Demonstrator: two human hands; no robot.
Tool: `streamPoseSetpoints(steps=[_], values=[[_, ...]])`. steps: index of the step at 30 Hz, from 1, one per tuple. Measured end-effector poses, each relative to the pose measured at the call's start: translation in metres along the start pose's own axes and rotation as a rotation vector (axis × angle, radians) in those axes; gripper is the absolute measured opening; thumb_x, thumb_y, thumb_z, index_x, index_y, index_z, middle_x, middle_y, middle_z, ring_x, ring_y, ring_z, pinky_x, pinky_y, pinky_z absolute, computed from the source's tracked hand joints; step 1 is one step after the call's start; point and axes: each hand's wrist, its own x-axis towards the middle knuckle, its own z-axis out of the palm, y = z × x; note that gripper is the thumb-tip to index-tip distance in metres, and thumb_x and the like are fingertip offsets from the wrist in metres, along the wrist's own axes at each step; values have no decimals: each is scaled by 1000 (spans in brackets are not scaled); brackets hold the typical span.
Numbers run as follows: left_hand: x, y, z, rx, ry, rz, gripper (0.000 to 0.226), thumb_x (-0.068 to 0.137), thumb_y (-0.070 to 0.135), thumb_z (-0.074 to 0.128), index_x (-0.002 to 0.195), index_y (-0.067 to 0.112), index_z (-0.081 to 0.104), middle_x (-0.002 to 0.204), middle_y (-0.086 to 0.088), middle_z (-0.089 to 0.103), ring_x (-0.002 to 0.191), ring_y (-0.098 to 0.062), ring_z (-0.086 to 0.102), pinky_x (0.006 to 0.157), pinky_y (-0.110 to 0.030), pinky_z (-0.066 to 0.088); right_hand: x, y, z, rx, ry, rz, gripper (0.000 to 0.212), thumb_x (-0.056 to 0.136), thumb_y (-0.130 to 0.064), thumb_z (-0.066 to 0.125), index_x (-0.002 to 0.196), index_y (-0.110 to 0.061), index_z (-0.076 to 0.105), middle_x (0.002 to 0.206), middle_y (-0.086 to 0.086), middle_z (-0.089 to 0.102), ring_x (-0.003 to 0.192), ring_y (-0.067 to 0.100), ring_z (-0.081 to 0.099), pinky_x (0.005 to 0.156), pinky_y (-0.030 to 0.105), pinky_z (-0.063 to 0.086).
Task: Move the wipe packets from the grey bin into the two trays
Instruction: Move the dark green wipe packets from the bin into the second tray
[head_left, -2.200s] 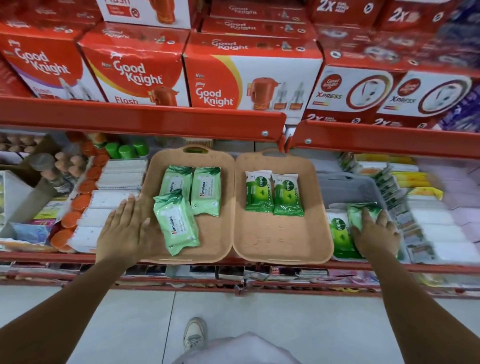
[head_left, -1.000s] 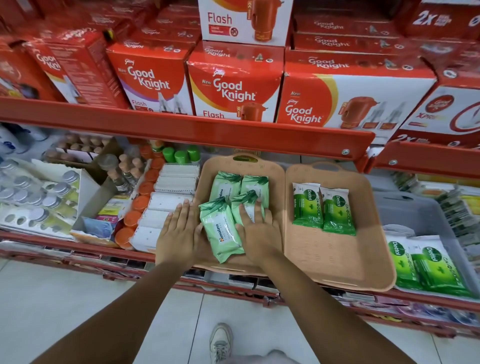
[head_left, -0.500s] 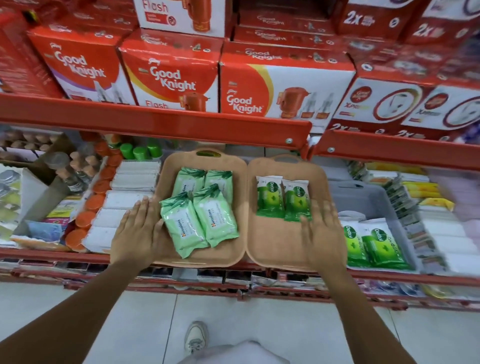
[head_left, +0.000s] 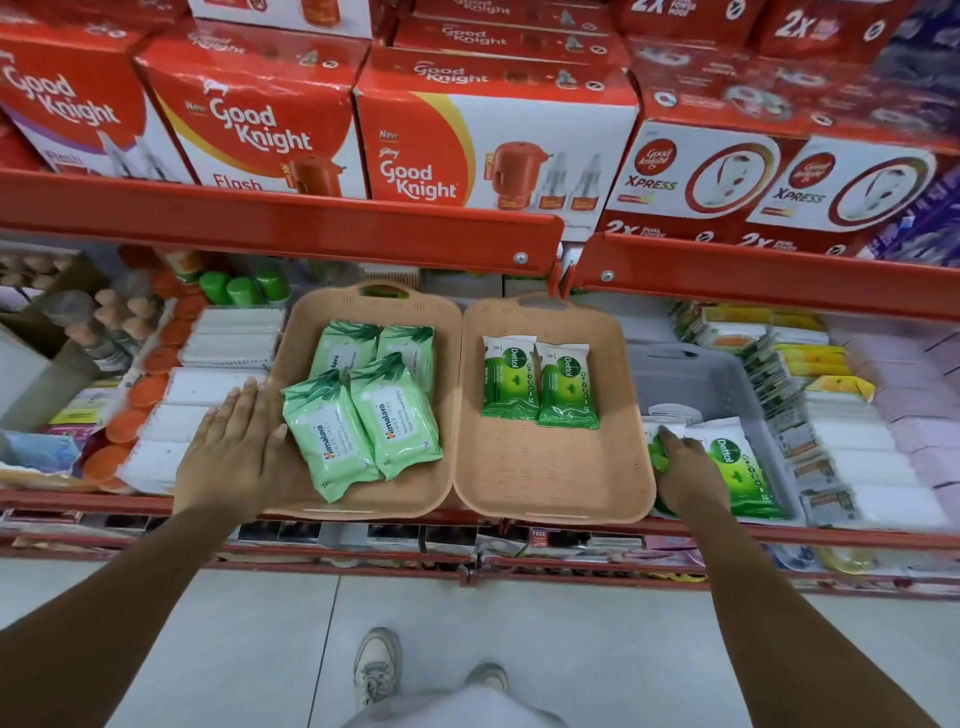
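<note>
Two tan trays stand side by side on the lower shelf. The left tray (head_left: 311, 322) holds several pale green Himalaya wipe packets (head_left: 332, 436). In the right tray (head_left: 545, 467) lie two dark green Dettol packets (head_left: 511, 379) at the back. The grey bin (head_left: 696, 379) stands to the right of the trays. My right hand (head_left: 691, 473) is inside it, fingers closed on a Dettol packet (head_left: 658, 454) that it mostly hides. Another Dettol packet (head_left: 743, 467) lies beside it. My left hand (head_left: 234, 457) rests flat on the left tray's left edge and holds nothing.
A red shelf rail (head_left: 280, 223) runs overhead, close above the trays' back ends. White boxes (head_left: 208, 389) and orange-capped items (head_left: 150, 389) sit left of the trays. Stacked sachets and white packs (head_left: 831, 415) crowd the bin's right side. My shoe (head_left: 376, 670) is on the tiled floor below.
My right hand placed a Himalaya packet in the left tray, then moved right across the right tray into the grey bin onto a Dettol packet. My left hand stayed put.
</note>
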Motion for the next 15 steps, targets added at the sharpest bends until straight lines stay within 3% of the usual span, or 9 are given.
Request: streamPoseSetpoints(steps=[5, 10, 12, 15], values=[[0, -1, -1, -2, -13, -1, 67, 92, 47, 10, 147, 9, 18, 154, -14, 23, 143, -25, 16, 108, -16, -15, 0, 0, -11, 39, 66, -26, 53, 92, -27, 56, 142, -22, 42, 139, 21, 44, 117, 44, 51, 92, 49, 49], [0, -2, 0, 5, -14, 8, 68, 93, 48, 9, 147, 8, 17, 154, -13, 23, 143, -25, 16, 108, -14, -17, -14, -13, -41, -29, 329, -63, 48, 92, -23, 56, 138, -17, 47, 144, 25, 39, 120, 47, 45, 91, 53, 45], [0, -2, -1, 11, -12, 12, 67, 93, 48, 9, 147, 8, 17, 154, -13, 22, 143, -25, 16, 108, -14, -17, -23, -27, -50, 37, 416, -119, 46, 92, -23, 56, 137, -17, 49, 142, 27, 41, 120, 47, 45, 92, 51, 45], [0, -2, 0, 21, -8, 13, 67, 93, 48, 8, 147, 9, 14, 155, -12, 20, 144, -23, 14, 108, -15, -17, -34, -63, -52, 252, 383, -227, 44, 91, -25, 57, 135, -21, 53, 136, 23, 48, 111, 41, 54, 92, 45, 48]])
